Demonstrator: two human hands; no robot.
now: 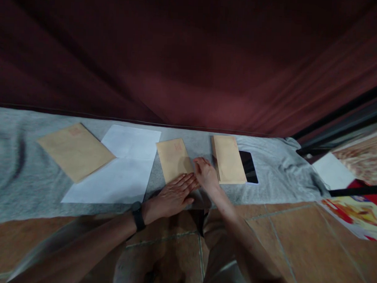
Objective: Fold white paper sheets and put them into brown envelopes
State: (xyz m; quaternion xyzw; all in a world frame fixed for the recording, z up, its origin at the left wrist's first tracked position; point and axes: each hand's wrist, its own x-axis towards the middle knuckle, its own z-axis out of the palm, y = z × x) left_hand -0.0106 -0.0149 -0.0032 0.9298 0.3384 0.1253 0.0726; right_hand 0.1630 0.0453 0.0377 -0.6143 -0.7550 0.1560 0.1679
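Observation:
A brown paper envelope (174, 157) with a faint reddish mark lies on the grey cloth in front of me. My left hand (178, 194) rests flat across its near part, fingers stretched out, a dark watch on the wrist. At the envelope's right edge is my right hand (205, 173), its fingers curled together against the paper; the fingertips are partly hidden. To the right sits a neat stack of brown envelopes (230, 159). Left of my hands, white paper sheets (125, 176) with a fold line lie spread out, partly covered by more brown envelopes (77, 152).
A dark-screened phone or tablet (249, 166) pokes out from under the envelope stack. Grey cloth (274, 169) covers the narrow surface, with a dark red curtain (190, 75) behind it. At the far right are dark bars and a colourful printed package (356, 213) over the tiled floor (296, 236).

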